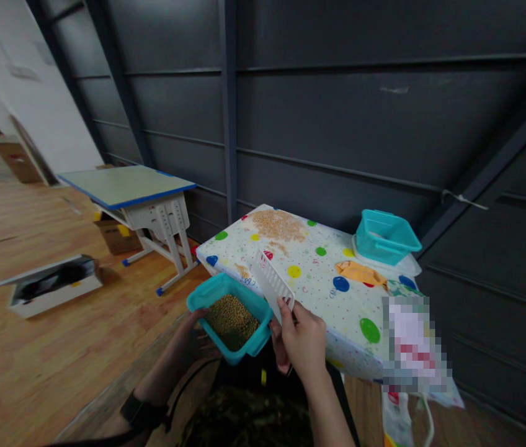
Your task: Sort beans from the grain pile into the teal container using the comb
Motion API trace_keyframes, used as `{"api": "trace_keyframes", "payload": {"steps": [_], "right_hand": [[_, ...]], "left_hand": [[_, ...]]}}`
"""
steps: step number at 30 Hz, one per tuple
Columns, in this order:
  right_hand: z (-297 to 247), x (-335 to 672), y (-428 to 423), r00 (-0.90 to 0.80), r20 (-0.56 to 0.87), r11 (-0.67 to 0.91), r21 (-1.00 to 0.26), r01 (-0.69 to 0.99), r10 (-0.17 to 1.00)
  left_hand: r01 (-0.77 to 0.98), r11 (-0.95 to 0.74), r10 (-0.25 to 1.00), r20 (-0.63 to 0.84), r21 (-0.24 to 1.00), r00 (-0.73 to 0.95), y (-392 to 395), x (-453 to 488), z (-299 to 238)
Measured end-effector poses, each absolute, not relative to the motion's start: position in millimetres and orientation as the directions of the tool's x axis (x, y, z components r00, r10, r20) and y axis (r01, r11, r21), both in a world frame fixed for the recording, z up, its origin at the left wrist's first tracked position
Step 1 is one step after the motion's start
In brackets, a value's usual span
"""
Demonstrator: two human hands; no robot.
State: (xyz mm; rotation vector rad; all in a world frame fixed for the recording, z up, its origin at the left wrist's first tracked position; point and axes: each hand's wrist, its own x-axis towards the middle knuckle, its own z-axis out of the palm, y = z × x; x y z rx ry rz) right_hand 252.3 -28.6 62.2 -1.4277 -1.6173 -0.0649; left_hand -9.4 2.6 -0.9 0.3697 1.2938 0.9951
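Note:
My left hand [200, 335] grips the left rim of a teal plastic basin [202, 293], thumb over the edge. Inside lie many round yellowish beans [235, 315], with greenish ones towards the near side. The basin is held tilted at the table's near left edge. In my right hand [304, 338] is a thin white slotted plastic board [270, 279], pinched at its lower end and standing on edge just right of the basin. Below that hand, a pinkish shape against the basin's right side is partly hidden; I cannot tell what it is.
On the balloon-print tablecloth [314, 251] lies a spread of beans [276, 225], with smaller scatterings nearer. Another teal basin [386, 239], an orange cloth [360, 273] and a plastic bag [416, 347] are on the right. A desk [133, 186] and open white box [58, 288] stand left.

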Motion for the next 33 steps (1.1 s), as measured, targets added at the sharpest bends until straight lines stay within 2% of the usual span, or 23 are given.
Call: {"api": "trace_keyframes", "payload": {"steps": [9,14,20,25,33], "right_hand": [[65.8,247.2,-35.2,0.079,0.634,0.382,-0.555,0.739,0.769],[68.6,249.4,-28.9,0.13,0.613,0.341,-0.59,0.731,0.78],[64.0,245.6,-3.8,0.142,0.597,0.285,-0.561,0.777,0.789],[66.2,242.6,-1.8,0.108,0.59,0.306,-0.555,0.774,0.8],[70.9,246.8,-21.5,0.111,0.569,0.337,-0.62,0.709,0.815]], "left_hand": [[-0.424,0.562,0.776,-0.631,0.711,-0.03,5.3,-14.4,-2.9],[-0.405,0.592,0.756,-0.654,0.697,-0.019,5.9,-14.5,-3.0],[-0.448,0.555,0.77,-0.637,0.701,-0.043,6.4,-15.1,-3.5],[-0.425,0.566,0.777,-0.63,0.706,-0.013,6.3,-18.3,-3.4],[-0.392,0.581,0.766,-0.642,0.714,-0.033,8.8,-19.2,-4.4]]}}
